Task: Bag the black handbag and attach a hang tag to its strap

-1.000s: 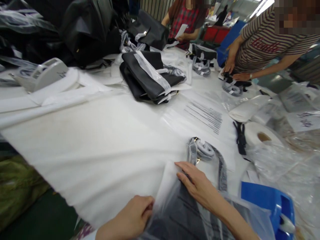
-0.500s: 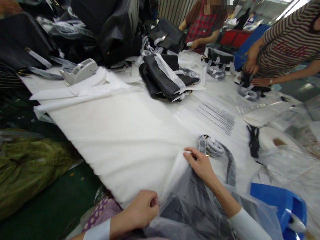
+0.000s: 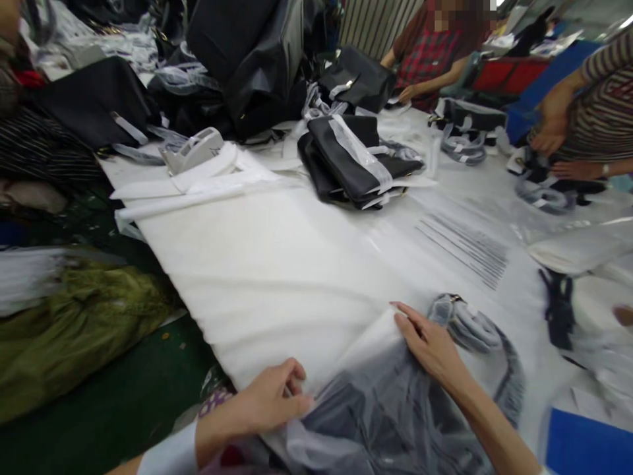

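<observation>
A translucent plastic bag (image 3: 376,409) with something dark inside lies at the near edge of the white-covered table (image 3: 237,264). My right hand (image 3: 430,343) pinches the upper corner of this bag. At the bag's left edge is my left hand (image 3: 267,396), its fingers curled and the thumb apart from them; the thumb rests by the plastic. Just beyond my right hand lies a strap (image 3: 475,330) wrapped in clear film, coiled at one end with a tail running toward me.
Black handbags (image 3: 351,158) lie stacked mid-table, with larger black bags (image 3: 252,66) behind. A tape dispenser (image 3: 192,150) stands at the far left. Two people work across the table. A blue object (image 3: 588,442) is at the lower right; olive cloth (image 3: 84,330) lies at left.
The view has turned left, so the table things sit further right. My left hand's fingers have loosened from a closed curl. My right hand stays at the bag's corner.
</observation>
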